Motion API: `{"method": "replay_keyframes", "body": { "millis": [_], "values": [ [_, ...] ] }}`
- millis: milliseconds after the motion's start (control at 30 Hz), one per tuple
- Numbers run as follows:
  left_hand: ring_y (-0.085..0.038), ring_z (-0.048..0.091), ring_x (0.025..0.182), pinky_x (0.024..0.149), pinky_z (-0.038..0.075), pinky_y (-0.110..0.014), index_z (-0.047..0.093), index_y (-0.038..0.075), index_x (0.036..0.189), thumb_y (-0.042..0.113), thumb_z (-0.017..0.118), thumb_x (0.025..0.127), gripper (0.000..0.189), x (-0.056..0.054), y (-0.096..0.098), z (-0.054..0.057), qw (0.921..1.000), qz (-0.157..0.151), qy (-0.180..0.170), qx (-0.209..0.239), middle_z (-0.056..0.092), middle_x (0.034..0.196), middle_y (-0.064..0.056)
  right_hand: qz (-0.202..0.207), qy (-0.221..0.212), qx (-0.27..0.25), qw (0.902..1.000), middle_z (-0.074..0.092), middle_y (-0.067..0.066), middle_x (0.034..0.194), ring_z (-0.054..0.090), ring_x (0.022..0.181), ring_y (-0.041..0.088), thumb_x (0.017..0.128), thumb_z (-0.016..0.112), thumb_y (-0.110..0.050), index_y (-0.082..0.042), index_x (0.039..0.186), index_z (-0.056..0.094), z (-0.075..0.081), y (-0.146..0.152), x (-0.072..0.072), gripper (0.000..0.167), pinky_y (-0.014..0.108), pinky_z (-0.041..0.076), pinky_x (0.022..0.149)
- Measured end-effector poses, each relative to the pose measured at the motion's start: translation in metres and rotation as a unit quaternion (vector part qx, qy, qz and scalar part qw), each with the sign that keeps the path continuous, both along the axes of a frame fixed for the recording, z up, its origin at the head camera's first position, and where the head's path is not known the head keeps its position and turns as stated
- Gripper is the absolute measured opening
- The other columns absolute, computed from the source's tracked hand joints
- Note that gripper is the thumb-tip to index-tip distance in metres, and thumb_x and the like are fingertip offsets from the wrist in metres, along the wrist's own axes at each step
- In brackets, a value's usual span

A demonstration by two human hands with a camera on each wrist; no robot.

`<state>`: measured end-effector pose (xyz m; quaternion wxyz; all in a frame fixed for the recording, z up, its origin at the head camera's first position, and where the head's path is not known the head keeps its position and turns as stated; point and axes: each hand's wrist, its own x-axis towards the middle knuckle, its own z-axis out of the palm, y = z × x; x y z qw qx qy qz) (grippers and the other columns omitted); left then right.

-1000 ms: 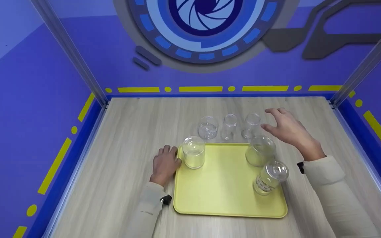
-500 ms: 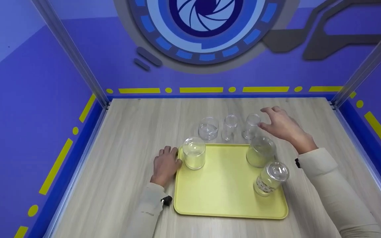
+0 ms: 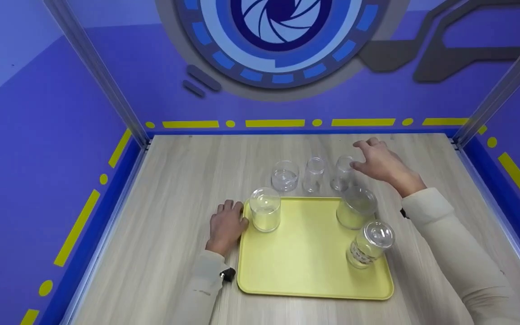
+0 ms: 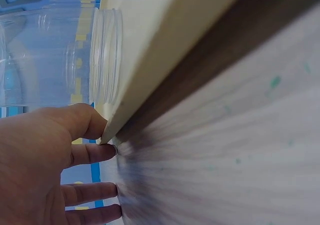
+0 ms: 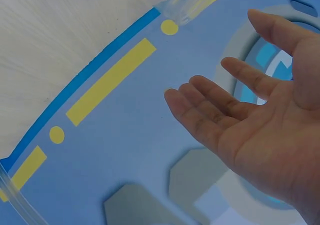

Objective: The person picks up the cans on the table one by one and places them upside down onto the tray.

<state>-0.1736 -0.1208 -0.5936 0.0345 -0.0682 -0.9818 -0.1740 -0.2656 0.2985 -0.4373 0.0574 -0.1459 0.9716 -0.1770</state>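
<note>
My left hand (image 3: 227,224) is at the left edge of a yellow tray (image 3: 305,262); the left wrist view shows thumb and index finger pinching its rim, other fingertips on the table. Just beside that hand, an upside-down clear jar (image 3: 265,216) stands on the tray, its threaded mouth (image 4: 106,55) downward. My right hand (image 3: 379,160) hovers with spread, loosely bent fingers and holds nothing. Its thumb overlaps the top of a slim clear glass (image 3: 343,174) behind the tray. Nearby are a second slim glass (image 3: 314,175) and a short, wide clear container (image 3: 284,177).
A wide clear jar (image 3: 356,210) stands at the tray's back right corner. In front of it is an upside-down jar with a printed label (image 3: 363,253). Patterned blue panels (image 3: 224,104) enclose the wooden table (image 3: 183,171) at the back and sides.
My right hand has moved left and farther back, toward the right slim glass. My left hand and the glassware have stayed in place.
</note>
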Motion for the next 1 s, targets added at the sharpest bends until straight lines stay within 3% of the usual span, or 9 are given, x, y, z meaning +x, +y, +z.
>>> {"method": "replay_keyframes", "body": {
  "millis": [700,1000],
  "values": [
    [-0.036,0.056,0.11,0.081,0.054,-0.054,0.068,0.01,0.123,0.028,0.069,0.096,0.033,-0.001,-0.001,-0.001,1.0,0.006,-0.004,0.003,0.059,0.125,-0.014,0.026,-0.041,0.009,0.9988,0.037,0.04,0.151,0.036,0.139,0.058,0.101,0.068,-0.024,0.006,0.155,0.042,-0.018,-0.009,-0.022,0.067,0.07,0.037,0.109],
    [-0.037,0.056,0.104,0.074,0.054,-0.052,0.068,0.01,0.116,0.026,0.07,0.094,0.027,0.0,0.0,0.0,0.9999,0.004,0.012,-0.002,0.058,0.119,-0.013,0.035,-0.039,0.021,0.9984,0.038,0.04,0.15,0.037,0.138,0.059,0.101,0.069,-0.025,0.008,0.153,0.045,-0.025,-0.012,-0.024,0.066,0.069,0.038,0.11]
  ]
}}
